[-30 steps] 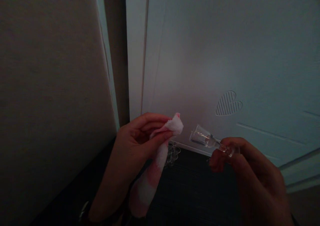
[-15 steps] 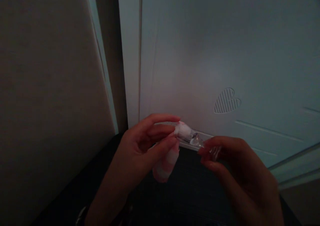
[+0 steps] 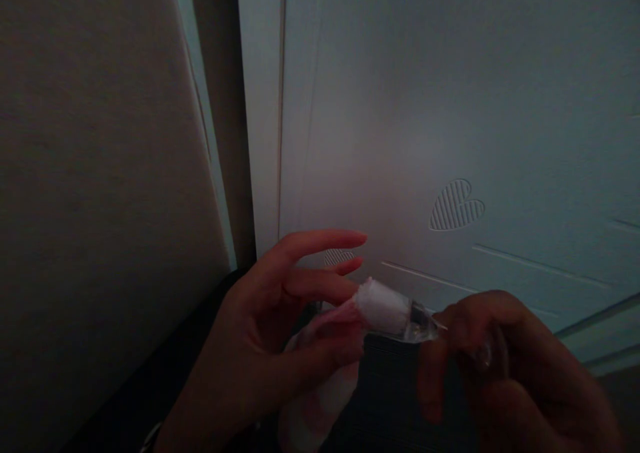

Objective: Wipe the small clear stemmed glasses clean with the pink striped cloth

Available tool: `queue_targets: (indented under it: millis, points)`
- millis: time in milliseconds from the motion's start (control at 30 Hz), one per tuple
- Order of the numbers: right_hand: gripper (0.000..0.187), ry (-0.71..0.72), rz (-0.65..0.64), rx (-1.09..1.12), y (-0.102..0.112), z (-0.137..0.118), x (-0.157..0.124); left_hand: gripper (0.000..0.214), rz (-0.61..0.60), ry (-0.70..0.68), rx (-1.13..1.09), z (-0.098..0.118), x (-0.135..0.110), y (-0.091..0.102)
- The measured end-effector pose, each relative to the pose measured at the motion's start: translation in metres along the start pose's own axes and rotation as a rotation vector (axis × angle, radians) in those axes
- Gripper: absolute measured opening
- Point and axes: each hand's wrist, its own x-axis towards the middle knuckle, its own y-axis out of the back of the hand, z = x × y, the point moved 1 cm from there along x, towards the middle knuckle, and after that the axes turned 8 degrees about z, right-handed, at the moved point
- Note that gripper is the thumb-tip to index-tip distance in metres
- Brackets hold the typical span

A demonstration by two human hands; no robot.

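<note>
While the right hand (image 3: 500, 366) grips the small glass (image 3: 417, 323) by its stem, it lies between both hands. Its bowl is stuffed with the cloth (image 3: 383, 306), pinched by the left hand (image 3: 280, 333).

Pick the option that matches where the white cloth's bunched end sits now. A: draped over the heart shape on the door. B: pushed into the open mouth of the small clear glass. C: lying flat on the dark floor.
B: the cloth, pinched by the left hand, fills the mouth of the small clear glass, whose stem end the right hand grips.

No readable text or labels anywhere.
</note>
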Motion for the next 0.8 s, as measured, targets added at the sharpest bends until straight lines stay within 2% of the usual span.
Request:
queue_targets:
  millis: [133, 267, 367, 567, 700, 800]
  points:
    - [0.017, -0.035, 0.002, 0.089, 0.007, 0.009, 0.002, 0.056, -0.042, -0.082, 0.069, 0.002, -0.006, 0.001]
    - [0.020, -0.180, -0.077, 0.248, 0.008, 0.011, 0.001, 0.066, -0.030, -0.019, 0.103, 0.005, -0.012, -0.002]
    - [0.018, -0.266, -0.089, 0.268, 0.004, 0.007, -0.001, 0.061, -0.012, 0.011, 0.101, 0.007, -0.013, -0.006]
    - [0.008, -0.368, -0.100, 0.317, 0.000, 0.007, -0.004, 0.053, -0.039, -0.074, 0.067, 0.001, -0.007, -0.005]
    - [0.010, -0.385, -0.152, 0.382, -0.003, 0.008, -0.003, 0.049, -0.051, -0.065, -0.034, -0.001, -0.004, -0.006]
    - [0.008, -0.362, -0.141, 0.371, -0.006, 0.009, -0.001, 0.047, 0.014, -0.037, -0.078, 0.001, -0.002, -0.011]
